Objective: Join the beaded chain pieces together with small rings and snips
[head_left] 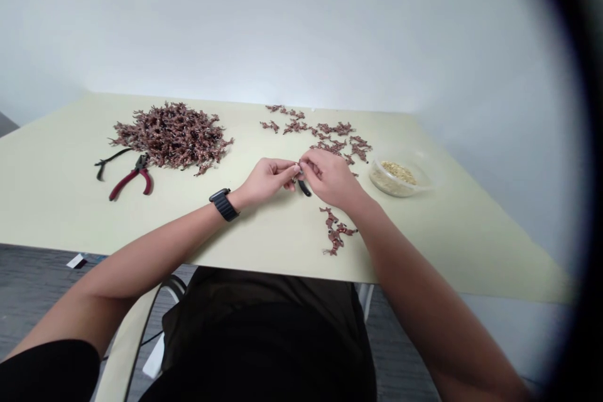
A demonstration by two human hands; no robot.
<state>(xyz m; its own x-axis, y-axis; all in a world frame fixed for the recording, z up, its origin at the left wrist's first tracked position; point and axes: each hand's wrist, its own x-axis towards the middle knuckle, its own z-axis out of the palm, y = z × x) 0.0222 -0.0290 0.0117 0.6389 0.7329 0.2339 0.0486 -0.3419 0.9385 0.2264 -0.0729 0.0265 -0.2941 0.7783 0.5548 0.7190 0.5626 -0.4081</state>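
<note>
My L hand and R hand meet above a pale green desk, fingertips together, grip clamped on a tiny pale bit, too small to identify. Just below it is a short, glossy black tube; can't tell if I'm holding it or if it's resting on the desk. Step in hand looks like fine pinch work on that small piece, w/ both hands. Next move calls for a steady, careful pinch.

A black strap watch sits on my L wrist. Past my R hand, loose reddish-brown branching sprigs spread across the far side of the desk; a smaller cluster of sprigs lies nearer me, just below that hand. Well to the L is a large heap of matching sprigs. Just beside it lie red-handled pliers and a thin black-handled tool. To the R, a round clear plastic bowl holds pale yellow bits.
</note>
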